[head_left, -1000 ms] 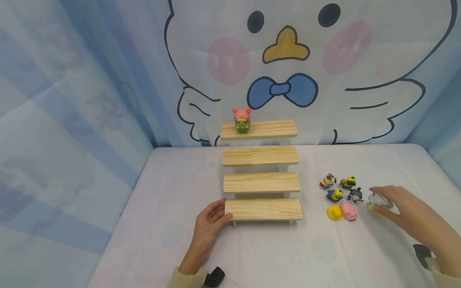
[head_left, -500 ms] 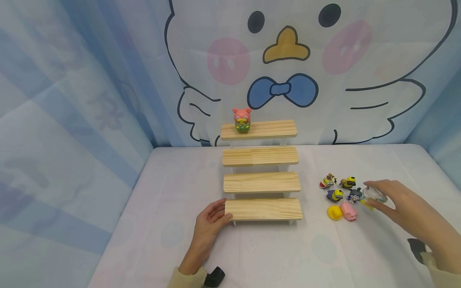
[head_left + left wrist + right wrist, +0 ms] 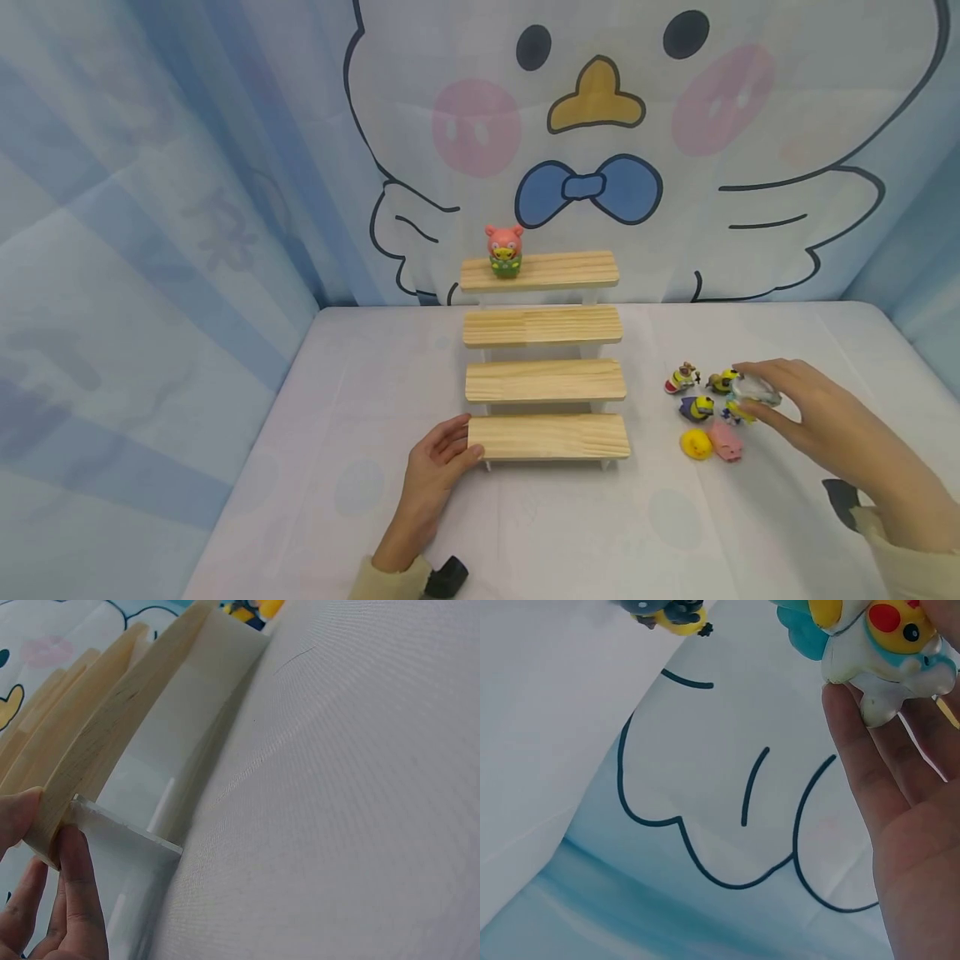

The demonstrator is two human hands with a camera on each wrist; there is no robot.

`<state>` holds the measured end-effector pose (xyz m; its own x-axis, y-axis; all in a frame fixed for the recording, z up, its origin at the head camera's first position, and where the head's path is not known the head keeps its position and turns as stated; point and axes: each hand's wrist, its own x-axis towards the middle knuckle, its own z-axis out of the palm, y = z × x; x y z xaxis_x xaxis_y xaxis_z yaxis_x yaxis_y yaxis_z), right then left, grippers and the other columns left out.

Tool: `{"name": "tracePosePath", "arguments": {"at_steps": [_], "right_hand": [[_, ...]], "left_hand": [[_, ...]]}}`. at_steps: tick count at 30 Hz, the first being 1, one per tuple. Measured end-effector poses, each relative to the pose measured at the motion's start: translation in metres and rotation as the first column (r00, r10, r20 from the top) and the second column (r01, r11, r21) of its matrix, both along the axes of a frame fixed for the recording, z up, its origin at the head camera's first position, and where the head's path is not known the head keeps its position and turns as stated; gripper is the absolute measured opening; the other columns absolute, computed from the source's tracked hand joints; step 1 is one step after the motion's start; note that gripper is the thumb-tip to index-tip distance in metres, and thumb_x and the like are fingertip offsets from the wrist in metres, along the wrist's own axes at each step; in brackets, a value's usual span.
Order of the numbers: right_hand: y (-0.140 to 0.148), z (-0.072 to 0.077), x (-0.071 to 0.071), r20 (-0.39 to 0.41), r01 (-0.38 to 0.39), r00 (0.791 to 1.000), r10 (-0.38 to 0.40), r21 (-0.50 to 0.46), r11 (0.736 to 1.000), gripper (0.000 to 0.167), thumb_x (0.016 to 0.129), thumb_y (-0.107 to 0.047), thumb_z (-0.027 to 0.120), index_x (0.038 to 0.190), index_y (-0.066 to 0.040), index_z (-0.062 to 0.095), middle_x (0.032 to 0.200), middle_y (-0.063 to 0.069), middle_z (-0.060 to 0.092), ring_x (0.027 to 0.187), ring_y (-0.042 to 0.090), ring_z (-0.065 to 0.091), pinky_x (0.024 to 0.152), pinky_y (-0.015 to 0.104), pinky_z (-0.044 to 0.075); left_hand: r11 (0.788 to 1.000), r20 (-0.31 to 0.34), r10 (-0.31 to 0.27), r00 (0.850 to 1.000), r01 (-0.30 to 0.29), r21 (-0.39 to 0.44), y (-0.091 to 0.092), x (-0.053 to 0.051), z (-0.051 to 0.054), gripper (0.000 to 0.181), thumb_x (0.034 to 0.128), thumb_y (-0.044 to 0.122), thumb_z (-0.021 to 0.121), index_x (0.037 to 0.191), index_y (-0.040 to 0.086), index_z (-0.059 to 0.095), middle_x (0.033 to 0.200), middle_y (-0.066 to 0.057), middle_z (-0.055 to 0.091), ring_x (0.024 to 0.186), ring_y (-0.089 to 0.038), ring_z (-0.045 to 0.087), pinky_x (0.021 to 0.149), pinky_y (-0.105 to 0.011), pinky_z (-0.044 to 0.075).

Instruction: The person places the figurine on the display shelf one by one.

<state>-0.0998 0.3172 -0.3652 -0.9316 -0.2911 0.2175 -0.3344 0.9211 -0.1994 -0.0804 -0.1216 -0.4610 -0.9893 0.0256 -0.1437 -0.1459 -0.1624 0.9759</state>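
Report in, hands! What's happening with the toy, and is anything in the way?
Left hand: pinching bottom shelf, left end. Right hand: holding white-and-yellow toy. Small figures between toy and shelf.

Held figurine (image 3: 877, 660), right: white body, yellow face, red cheek, turquoise trim. Shelf boards (image 3: 545, 381): pale yellow wood, streaked grain; supports (image 3: 135, 851) whitish. Far-step figurine (image 3: 505, 252): coral head, green lower half. Right side: round toy (image 3: 697, 444) yellow, pig (image 3: 726, 440) pink. Desk (image 3: 570, 533): white, faint pale-blue spots. Backdrop (image 3: 675, 242): blue and white, dark outlines.
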Motion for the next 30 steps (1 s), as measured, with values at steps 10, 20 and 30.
{"name": "tracePosePath", "arguments": {"at_steps": [10,20,30], "right_hand": [[-0.015,0.012,-0.006,-0.030,-0.053,0.998,0.052,-0.032,0.998,0.063,0.075,-0.009,0.085,0.132,-0.005,0.057,0.120,0.018,0.061,0.107,0.036,0.056,0.086,0.062,0.051],[-0.028,0.019,-0.013,-0.064,-0.098,0.993,0.096,-0.028,0.995,0.064,0.074,-0.010,0.087,0.131,-0.005,0.058,0.120,0.018,0.062,0.108,0.036,0.058,0.086,0.061,0.052],[-0.036,0.027,-0.018,0.014,-0.089,0.996,0.090,-0.053,0.995,0.064,0.079,-0.014,0.084,0.136,-0.007,0.056,0.125,0.018,0.060,0.114,0.037,0.055,0.090,0.062,0.050]], "left_hand": [[1.000,-0.004,0.001,1.000,-0.001,0.008,0.000,0.000,0.000,0.057,0.0830,0.002,0.078,0.135,-0.002,0.055,0.125,-0.021,0.061,0.099,-0.013,0.066,0.082,-0.021,0.056],[1.000,-0.003,0.010,1.000,-0.010,0.006,0.000,0.000,0.000,0.057,0.0826,0.001,0.078,0.135,-0.002,0.056,0.125,-0.021,0.061,0.099,-0.013,0.066,0.083,-0.021,0.056],[1.000,-0.006,0.008,1.000,-0.008,0.004,0.001,0.000,0.000,0.057,0.0829,0.001,0.078,0.135,-0.002,0.056,0.126,-0.021,0.060,0.099,-0.014,0.066,0.082,-0.020,0.055]]}}
